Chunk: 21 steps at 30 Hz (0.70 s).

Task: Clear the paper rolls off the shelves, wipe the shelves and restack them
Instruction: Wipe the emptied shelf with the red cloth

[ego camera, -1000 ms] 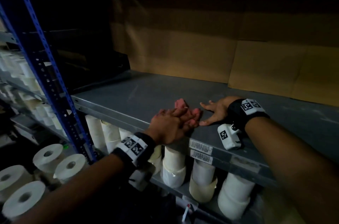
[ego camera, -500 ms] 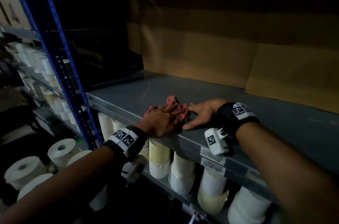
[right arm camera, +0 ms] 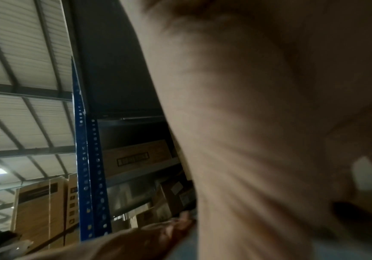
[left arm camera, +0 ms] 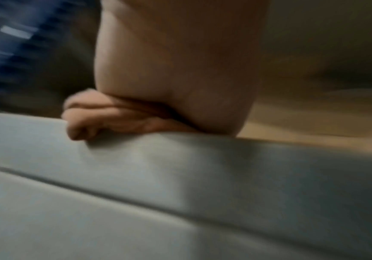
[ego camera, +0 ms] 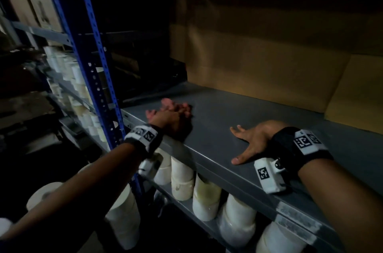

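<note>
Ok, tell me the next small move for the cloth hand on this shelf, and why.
Probably sweep the left hand with the pink cloth rightwards along the grey shelf. The cloth sits by the blue upright at the shelf's left end, so the unwiped stretch likely lies toward the right hand, which rests flat there and would need to lift clear.

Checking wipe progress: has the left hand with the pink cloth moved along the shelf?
Yes. The left hand and pink cloth have slid left, toward the blue upright.

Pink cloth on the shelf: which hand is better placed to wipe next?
Left. The left hand already presses the pink cloth on the grey shelf; the right hand lies flat, apart, holding nothing.
</note>
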Each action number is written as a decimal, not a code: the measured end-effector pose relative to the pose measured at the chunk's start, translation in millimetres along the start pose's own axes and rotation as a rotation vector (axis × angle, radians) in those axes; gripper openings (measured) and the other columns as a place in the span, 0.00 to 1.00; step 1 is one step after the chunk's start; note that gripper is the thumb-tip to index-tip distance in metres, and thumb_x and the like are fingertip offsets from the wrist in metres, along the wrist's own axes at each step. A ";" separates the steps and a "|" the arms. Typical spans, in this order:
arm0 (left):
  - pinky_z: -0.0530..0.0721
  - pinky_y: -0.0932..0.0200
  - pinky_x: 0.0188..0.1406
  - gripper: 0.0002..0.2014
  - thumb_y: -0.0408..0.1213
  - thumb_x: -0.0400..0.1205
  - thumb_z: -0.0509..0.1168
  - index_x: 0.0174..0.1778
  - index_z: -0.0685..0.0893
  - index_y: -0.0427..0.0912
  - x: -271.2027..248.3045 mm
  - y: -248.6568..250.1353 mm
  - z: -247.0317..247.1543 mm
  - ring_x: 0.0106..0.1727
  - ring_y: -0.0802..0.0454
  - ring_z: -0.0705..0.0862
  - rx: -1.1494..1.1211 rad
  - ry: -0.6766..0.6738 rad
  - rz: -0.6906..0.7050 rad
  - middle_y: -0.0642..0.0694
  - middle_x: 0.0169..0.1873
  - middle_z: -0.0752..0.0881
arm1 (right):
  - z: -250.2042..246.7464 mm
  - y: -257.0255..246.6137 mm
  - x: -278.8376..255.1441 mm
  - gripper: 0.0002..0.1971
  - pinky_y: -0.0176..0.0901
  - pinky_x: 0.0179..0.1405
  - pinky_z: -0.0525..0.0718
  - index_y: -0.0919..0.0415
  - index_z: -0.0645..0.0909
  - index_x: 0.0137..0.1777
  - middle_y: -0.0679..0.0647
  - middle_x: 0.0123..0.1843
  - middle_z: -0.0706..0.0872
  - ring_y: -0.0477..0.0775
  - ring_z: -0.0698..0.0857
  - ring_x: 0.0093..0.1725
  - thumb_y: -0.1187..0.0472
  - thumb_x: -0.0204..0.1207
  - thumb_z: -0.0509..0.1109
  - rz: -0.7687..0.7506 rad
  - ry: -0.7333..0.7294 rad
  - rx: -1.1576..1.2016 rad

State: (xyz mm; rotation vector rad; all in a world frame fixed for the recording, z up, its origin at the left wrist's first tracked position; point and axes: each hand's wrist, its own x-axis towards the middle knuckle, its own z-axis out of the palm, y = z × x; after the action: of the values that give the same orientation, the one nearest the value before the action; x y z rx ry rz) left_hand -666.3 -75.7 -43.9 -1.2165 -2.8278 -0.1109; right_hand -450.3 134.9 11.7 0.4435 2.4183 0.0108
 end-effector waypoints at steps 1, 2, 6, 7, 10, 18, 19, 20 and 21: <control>0.55 0.13 0.78 0.41 0.74 0.77 0.38 0.89 0.47 0.69 -11.0 19.5 7.2 0.93 0.38 0.49 0.012 0.033 0.127 0.56 0.92 0.52 | -2.2 -0.8 0.6 0.69 0.58 0.91 0.53 0.40 0.27 0.89 0.41 0.90 0.29 0.56 0.46 0.93 0.16 0.62 0.70 0.007 -0.012 0.003; 0.56 0.17 0.81 0.39 0.73 0.80 0.36 0.90 0.45 0.69 -18.8 25.9 10.1 0.93 0.40 0.49 0.054 0.028 0.260 0.55 0.93 0.52 | -3.3 -1.3 0.8 0.69 0.58 0.91 0.53 0.40 0.27 0.89 0.41 0.90 0.29 0.56 0.46 0.93 0.16 0.62 0.70 0.011 -0.020 0.005; 0.52 0.36 0.91 0.28 0.55 0.90 0.51 0.89 0.66 0.61 0.2 -37.9 11.5 0.92 0.43 0.55 -0.216 -0.043 0.454 0.48 0.91 0.61 | 1.3 1.0 1.1 0.71 0.59 0.91 0.51 0.38 0.26 0.88 0.40 0.90 0.28 0.56 0.45 0.93 0.14 0.58 0.70 -0.003 -0.021 0.043; 0.53 0.37 0.92 0.32 0.57 0.89 0.49 0.90 0.65 0.54 14.3 -65.0 10.5 0.92 0.40 0.56 -0.286 -0.046 0.296 0.43 0.91 0.61 | 3.8 1.7 0.8 0.72 0.59 0.91 0.51 0.37 0.26 0.88 0.40 0.90 0.28 0.56 0.44 0.93 0.14 0.56 0.69 -0.008 -0.015 0.057; 0.68 0.38 0.86 0.33 0.51 0.92 0.54 0.87 0.66 0.30 39.2 -120.8 -1.4 0.87 0.30 0.67 -0.620 0.000 -0.328 0.29 0.85 0.69 | 7.1 2.2 1.0 0.73 0.59 0.91 0.50 0.35 0.27 0.88 0.38 0.90 0.28 0.57 0.44 0.93 0.13 0.53 0.69 -0.007 0.000 0.083; 0.66 0.28 0.81 0.43 0.74 0.82 0.45 0.92 0.54 0.58 2.4 -35.2 -2.9 0.93 0.44 0.54 0.018 0.036 0.272 0.57 0.92 0.57 | -2.9 3.0 0.2 0.73 0.60 0.92 0.50 0.36 0.28 0.88 0.38 0.90 0.30 0.55 0.43 0.93 0.15 0.54 0.72 -0.006 -0.050 0.106; 0.65 0.34 0.82 0.38 0.67 0.87 0.45 0.93 0.53 0.57 -1.2 -38.1 -1.5 0.92 0.48 0.52 0.072 0.088 0.406 0.56 0.92 0.56 | -3.9 3.2 0.4 0.72 0.59 0.92 0.50 0.36 0.28 0.88 0.38 0.90 0.30 0.55 0.44 0.93 0.15 0.55 0.72 -0.004 -0.050 0.106; 0.65 0.43 0.82 0.34 0.58 0.90 0.49 0.93 0.61 0.50 5.5 -50.2 1.4 0.91 0.48 0.55 0.082 0.160 0.554 0.50 0.91 0.61 | -4.7 2.9 0.0 0.71 0.59 0.92 0.50 0.36 0.29 0.89 0.38 0.91 0.31 0.55 0.44 0.93 0.16 0.57 0.72 -0.002 -0.041 0.110; 0.67 0.46 0.83 0.31 0.51 0.89 0.52 0.88 0.71 0.40 7.1 -65.2 -1.2 0.89 0.43 0.62 0.058 0.238 0.578 0.39 0.87 0.70 | -3.9 2.8 -0.7 0.70 0.59 0.92 0.50 0.36 0.30 0.89 0.38 0.91 0.32 0.55 0.44 0.93 0.17 0.58 0.72 -0.001 -0.030 0.119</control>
State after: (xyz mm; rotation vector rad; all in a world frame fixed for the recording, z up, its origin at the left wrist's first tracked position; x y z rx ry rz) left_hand -718.4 -115.4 -44.9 -1.8056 -2.1676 -0.1306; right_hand -451.4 137.8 15.5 0.4929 2.3974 -0.1406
